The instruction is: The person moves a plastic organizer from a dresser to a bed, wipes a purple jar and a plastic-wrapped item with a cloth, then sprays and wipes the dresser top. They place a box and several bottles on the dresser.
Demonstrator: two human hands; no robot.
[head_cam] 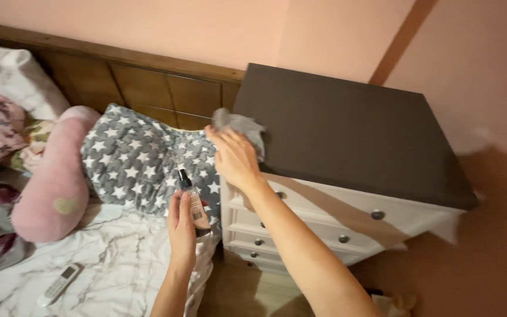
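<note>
My left hand (181,226) holds a small clear spray bottle (192,199) with a black nozzle, upright, over the edge of the bed. A crumpled grey cloth (242,126) is gripped in my right hand (234,157), which presses it against the left edge of the dark brown top (347,132) of a white chest of drawers (324,226). The cloth looks blurred. My right forearm stretches down across the drawer fronts.
A bed with a marble-pattern sheet (107,264) lies at the left, carrying a grey star-pattern blanket (139,158), a pink bolster (57,188), pillows and a white remote control (58,285). Behind it is a wooden headboard (148,82). Pink walls surround the chest.
</note>
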